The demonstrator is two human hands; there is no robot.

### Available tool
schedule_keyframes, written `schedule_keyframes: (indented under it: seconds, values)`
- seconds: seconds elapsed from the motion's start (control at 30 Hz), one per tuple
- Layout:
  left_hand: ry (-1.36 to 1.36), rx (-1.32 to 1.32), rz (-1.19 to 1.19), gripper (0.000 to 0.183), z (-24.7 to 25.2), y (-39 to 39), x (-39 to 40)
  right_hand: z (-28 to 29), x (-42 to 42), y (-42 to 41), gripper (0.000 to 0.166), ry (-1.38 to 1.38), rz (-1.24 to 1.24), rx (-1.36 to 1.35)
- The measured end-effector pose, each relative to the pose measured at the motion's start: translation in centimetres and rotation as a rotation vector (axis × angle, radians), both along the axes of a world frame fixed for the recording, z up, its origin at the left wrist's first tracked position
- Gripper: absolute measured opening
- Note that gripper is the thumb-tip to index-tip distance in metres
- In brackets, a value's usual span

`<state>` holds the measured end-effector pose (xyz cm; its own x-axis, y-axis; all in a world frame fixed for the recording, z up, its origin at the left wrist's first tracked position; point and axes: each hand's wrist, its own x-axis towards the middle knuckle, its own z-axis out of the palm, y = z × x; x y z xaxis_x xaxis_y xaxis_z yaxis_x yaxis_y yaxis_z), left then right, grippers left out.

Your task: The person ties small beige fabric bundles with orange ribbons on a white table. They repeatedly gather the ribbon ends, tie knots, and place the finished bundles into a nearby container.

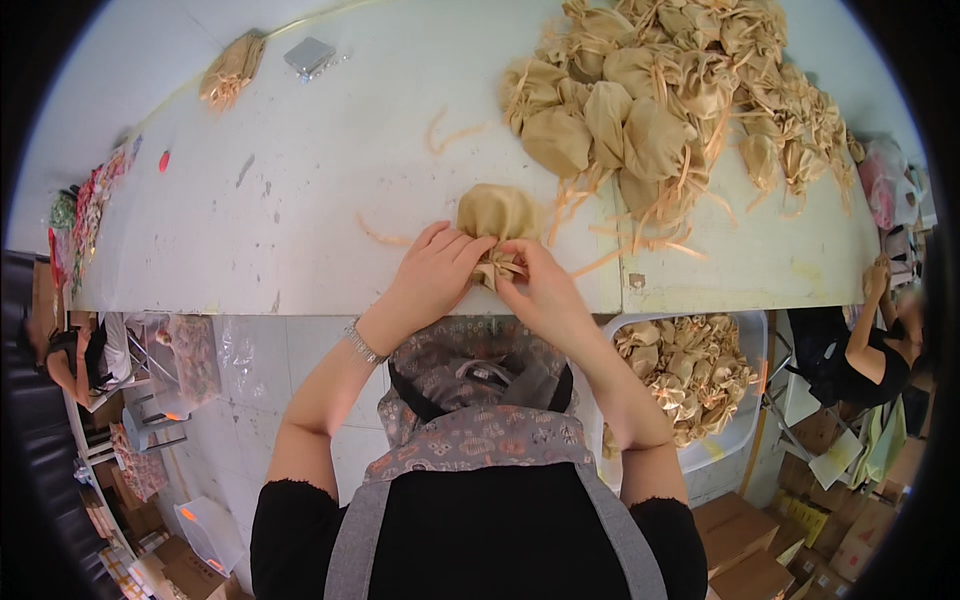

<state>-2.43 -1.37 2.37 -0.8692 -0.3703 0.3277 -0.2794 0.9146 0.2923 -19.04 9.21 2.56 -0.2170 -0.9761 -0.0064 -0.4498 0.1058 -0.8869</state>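
A plump tan drawstring pouch (498, 209) lies on the white table in front of me, its gathered neck towards my body. My left hand (444, 271) rests over the left of that neck with its fingers against the cloth. Thumb and forefinger of my right hand (541, 285) pinch the gathered neck near its ribbon. One peach ribbon (384, 234) trails out to the left of the pouch, and another ribbon (600, 262) runs right, past my right hand. My fingers partly hide the neck.
A heap of filled tan pouches (652, 112) covers the table's far right. Flat pouches (234, 69) and a silvery packet (310, 55) lie far left. Below the edge at right stands a plastic tub (756, 390) of pouches. Seated people (885, 345) (75, 360) are at both sides.
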Motion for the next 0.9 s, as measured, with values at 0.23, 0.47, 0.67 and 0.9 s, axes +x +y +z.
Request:
schedule_keyframes:
  seconds: [0.23, 0.47, 0.67, 0.9]
  values:
    - [0.087, 0.997, 0.082, 0.033, -1.2, -0.6, 1.4, -2.1, -1.1, -1.7, 0.021, -0.667, 0.043, 0.265]
    - [0.218, 1.717, -0.033, 0.025, 1.4, -2.7, 4.4, -0.9, -1.9, -2.1, 0.02, -0.606, 0.141, 0.221]
    - [0.443, 2.301, 0.041, 0.018, -0.5, -3.5, 6.4, -1.0, -0.8, -2.4, 0.02, -0.539, 0.225, 0.072]
    - [0.022, 0.261, 0.109, 0.014, -0.4, -0.2, 6.9, -1.3, -0.8, -2.2, 0.022, -0.407, 0.256, 0.307]
